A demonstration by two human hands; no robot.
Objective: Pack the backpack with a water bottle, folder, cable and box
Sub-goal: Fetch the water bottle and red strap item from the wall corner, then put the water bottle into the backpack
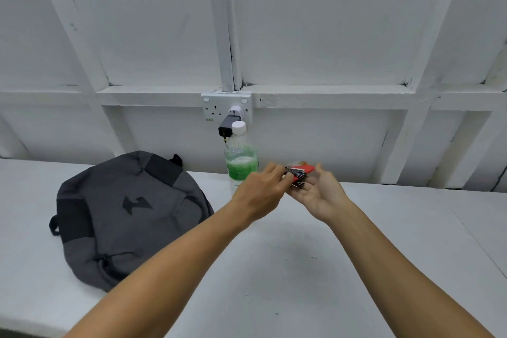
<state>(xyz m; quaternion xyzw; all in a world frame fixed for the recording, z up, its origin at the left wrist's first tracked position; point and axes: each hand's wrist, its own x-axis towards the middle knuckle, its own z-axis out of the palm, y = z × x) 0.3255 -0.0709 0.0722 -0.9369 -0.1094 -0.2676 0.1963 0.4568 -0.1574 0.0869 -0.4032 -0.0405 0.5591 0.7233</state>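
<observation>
White table [356,269] fills the lower frame, with a white panelled wall [329,35] behind it.

Box [301,173]: small, red, with a dark striped face; blurred, details unreadable. Held above the table, just right of frame centre, between both hands.

Right hand [321,195]: palm up, fingers loosely cupped under the box, thumb raised at the box's right end. Left hand [260,189]: back toward the camera, fingertips pinched on the box's left end. Both forearms enter from the bottom edge and converge at centre.

Bottle [241,162]: upright on the table just behind the left hand, clear plastic, white cap, green label; lower part hidden by the hand.

Backpack [123,217]: grey with black patches, lying flat at mid-left of the frame, well apart from the hands. Dark emblem on the upward face, black strap loop at its left edge. Whether it is zipped open I cannot tell.

Socket [226,105]: white double outlet on the wall rail, centre frame, above the bottle. Charger [227,125], dark, hangs from a white adapter in the right outlet; a thin lead drops behind the bottle.
</observation>
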